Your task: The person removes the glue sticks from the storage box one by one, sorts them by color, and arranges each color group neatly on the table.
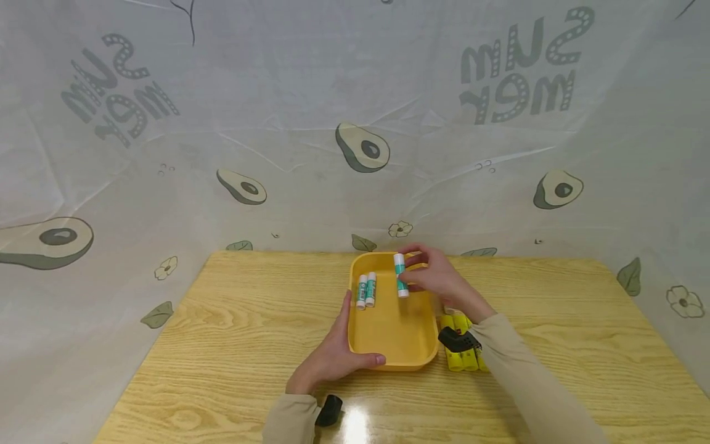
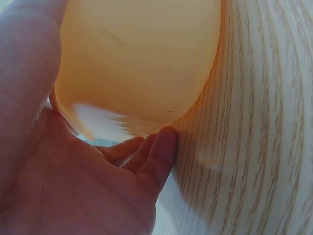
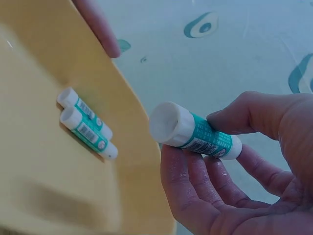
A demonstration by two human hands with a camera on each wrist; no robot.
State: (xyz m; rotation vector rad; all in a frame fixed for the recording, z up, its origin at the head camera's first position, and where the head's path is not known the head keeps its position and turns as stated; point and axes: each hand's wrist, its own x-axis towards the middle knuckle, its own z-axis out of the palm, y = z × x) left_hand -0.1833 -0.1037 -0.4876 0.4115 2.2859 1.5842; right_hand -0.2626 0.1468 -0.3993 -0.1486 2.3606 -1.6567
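Note:
My right hand (image 1: 438, 274) pinches a white glue stick (image 3: 208, 134) with a green label between thumb and fingers. It holds the stick above the right half of a yellow plastic tray (image 1: 394, 336). Two more glue sticks (image 3: 88, 128) of the same kind lie side by side on the tray's floor, near its left wall in the head view. My left hand (image 1: 333, 354) grips the tray's front left corner, thumb along the front wall and fingers along the left side. In the left wrist view, fingertips (image 2: 164, 142) touch the tray's outer wall near the tabletop.
Several yellow cylinders (image 1: 455, 361) lie close together on the wooden table (image 1: 249, 314), just right of the tray and partly hidden by my right forearm. A pale curtain (image 1: 299, 203) printed with avocados hangs behind the table and along its sides.

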